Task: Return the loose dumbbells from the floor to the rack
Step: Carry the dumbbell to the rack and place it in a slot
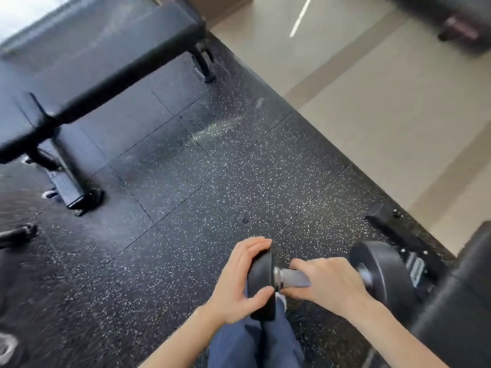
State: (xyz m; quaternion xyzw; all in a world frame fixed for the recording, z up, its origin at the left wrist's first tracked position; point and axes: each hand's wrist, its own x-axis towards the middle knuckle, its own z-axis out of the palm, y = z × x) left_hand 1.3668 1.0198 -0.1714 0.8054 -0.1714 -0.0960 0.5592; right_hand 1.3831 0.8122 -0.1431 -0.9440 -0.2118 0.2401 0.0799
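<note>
My right hand (329,285) curls round the dumbbell's (292,278) grey metal handle, while my left hand (236,282) clasps its left head between fingers and thumb. It sits low in the frame, right of centre, crossing my blue trousers (255,343) over the speckled floor (212,168). Both heads are round, black and matte.

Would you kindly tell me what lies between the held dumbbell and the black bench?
In the head view, only speckled rubber floor lies between the dumbbell and the bench; no other item sits on that stretch.
</note>
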